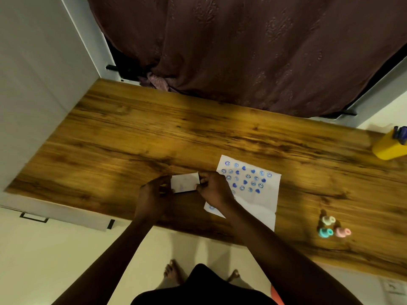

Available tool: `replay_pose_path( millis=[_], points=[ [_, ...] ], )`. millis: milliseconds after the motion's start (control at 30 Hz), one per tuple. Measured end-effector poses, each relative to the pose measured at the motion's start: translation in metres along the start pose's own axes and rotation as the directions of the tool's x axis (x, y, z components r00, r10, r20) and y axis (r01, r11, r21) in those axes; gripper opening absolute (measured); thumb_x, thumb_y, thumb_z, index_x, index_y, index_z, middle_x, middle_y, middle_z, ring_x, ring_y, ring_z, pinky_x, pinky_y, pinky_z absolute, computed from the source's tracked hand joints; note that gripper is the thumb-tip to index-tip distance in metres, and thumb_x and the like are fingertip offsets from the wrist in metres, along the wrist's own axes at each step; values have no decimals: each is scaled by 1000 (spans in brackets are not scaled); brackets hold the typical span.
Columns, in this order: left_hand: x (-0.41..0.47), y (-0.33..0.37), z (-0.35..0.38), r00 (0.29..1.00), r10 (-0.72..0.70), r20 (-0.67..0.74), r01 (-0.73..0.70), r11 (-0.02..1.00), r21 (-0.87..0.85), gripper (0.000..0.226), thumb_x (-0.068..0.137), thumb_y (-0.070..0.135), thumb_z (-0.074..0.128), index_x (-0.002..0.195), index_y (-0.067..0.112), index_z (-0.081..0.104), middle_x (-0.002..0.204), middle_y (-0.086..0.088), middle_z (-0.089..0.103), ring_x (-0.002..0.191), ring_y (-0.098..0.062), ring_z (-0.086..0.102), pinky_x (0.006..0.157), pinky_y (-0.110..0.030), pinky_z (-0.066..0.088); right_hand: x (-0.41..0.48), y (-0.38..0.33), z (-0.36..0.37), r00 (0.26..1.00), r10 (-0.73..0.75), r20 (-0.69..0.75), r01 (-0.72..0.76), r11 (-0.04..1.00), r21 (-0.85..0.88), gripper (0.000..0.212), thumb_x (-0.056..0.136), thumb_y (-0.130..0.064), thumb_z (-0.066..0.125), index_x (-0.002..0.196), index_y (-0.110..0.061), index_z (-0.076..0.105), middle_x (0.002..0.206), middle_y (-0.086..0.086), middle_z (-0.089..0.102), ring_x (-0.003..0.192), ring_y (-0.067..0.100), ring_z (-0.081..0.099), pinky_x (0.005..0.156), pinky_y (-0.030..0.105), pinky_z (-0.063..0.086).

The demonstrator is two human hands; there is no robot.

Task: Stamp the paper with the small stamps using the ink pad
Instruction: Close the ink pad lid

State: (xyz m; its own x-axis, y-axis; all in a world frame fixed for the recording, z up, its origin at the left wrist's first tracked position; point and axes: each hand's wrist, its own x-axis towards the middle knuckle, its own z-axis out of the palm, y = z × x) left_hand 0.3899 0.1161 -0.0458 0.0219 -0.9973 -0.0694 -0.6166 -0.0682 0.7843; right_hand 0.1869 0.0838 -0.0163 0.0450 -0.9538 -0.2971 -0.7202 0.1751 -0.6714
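Both hands are gripping a small white box point(185, 182), probably the ink pad or its case, too blurred to confirm; the left hand point(154, 194) is pinching its left end, the right hand point(214, 189) is pinching its right end, fingers curled on it. The box is sitting low over the wooden table point(110, 137), just left of the paper point(259, 201); I cannot tell if it is touching the wood. Its long axis is running left-right between the two hands. The paper is lying flat, its upper part already filling with blue smiley and heart prints, its lower part bare, and the right wrist is crossing its left edge. The three small stamps, cream point(328, 220), teal point(325, 232) and pink point(342, 232), are standing clustered well right of the paper, far from both hands; the right hand is clearly nearer. So any stamp pickup is calling for the right hand letting go and reaching right across the sheet, while the left is keeping the box. Looks like closing up or opening the pad, stamping mostly done. A yellow pen cup point(388, 148) is standing at the far right edge.
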Motion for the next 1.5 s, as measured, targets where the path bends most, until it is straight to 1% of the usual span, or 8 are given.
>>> replay_pose_path(
  millis=[233, 333, 400, 633, 767, 967, 1167, 1500],
  points=[
    [-3, -1, 3, 996, -86, -12, 86, 996, 0, 44, 88, 1, 76, 131, 8, 66, 122, -10, 74, 92, -9, 66, 58, 3, 48, -2, 2, 2, 1000, 9, -22, -9, 1000, 13, 34, 95, -21, 72, 129, -15, 70, 124, 7, 75, 115, 24, 71, 99, 30, 55],
    [-7, -4, 5, 994, -106, -4, 107, 994, 20, 41, 89, 4, 76, 129, 10, 66, 123, -11, 74, 96, -11, 66, 55, 1, 47, -3, 4, 3, 1000, -2, -17, 2, 1000, 9, 34, 95, -21, 72, 129, -16, 70, 126, 6, 75, 117, 24, 71, 102, 32, 56],
    [-8, -3, 6, 995, -101, -20, 101, 994, 28, 39, 90, 2, 74, 128, 8, 66, 125, -14, 73, 102, -17, 69, 63, -2, 46, -3, 5, 5, 1000, 4, -13, -4, 1000, 3, 34, 96, -21, 72, 129, -15, 70, 126, 6, 75, 116, 24, 71, 103, 36, 57],
    [-3, 3, 2, 997, -72, 4, 72, 997, 26, 36, 91, 1, 74, 126, 0, 68, 127, -20, 72, 114, -35, 71, 93, -41, 60, -1, 5, 7, 1000, -12, -20, 11, 1000, -12, 33, 97, -22, 71, 129, -17, 70, 128, 6, 74, 118, 24, 70, 105, 37, 56],
    [3, 6, -1, 997, -82, 10, 82, 996, 29, 33, 91, 6, 76, 123, 1, 71, 122, -18, 75, 109, -33, 73, 88, -35, 57, -2, 5, 8, 999, -18, -33, 17, 999, -27, 30, 97, -21, 70, 127, -15, 71, 126, 5, 75, 117, 23, 70, 103, 35, 56],
    [6, 11, -1, 993, -115, -1, 115, 993, -38, 32, 86, 6, 80, 117, 5, 72, 115, -16, 77, 105, -31, 73, 90, -44, 61, 0, 1, 11, 998, 50, -46, -48, 998, 45, 29, 96, -18, 72, 125, -12, 73, 128, 7, 74, 119, 25, 69, 104, 38, 56],
    [5, 13, 5, 982, -156, -105, 151, 987, -60, 31, 84, 5, 80, 114, 7, 74, 112, -16, 78, 103, -33, 74, 90, -46, 60, 1, 4, 5, 989, 129, -71, -116, 981, 157, 21, 92, -20, 76, 112, -13, 79, 114, 5, 79, 107, 21, 73, 84, 22, 47],
    [22, 56, 28, 980, -151, -132, 115, 963, -245, 25, 88, 7, 78, 113, 5, 75, 113, -15, 79, 100, -26, 76, 95, -47, 60, 4, 21, -45, 959, 190, -212, -115, 939, 323, 23, 92, -36, 76, 95, -15, 84, 89, 6, 82, 87, 20, 77, 89, 40, 61]
  ],
)
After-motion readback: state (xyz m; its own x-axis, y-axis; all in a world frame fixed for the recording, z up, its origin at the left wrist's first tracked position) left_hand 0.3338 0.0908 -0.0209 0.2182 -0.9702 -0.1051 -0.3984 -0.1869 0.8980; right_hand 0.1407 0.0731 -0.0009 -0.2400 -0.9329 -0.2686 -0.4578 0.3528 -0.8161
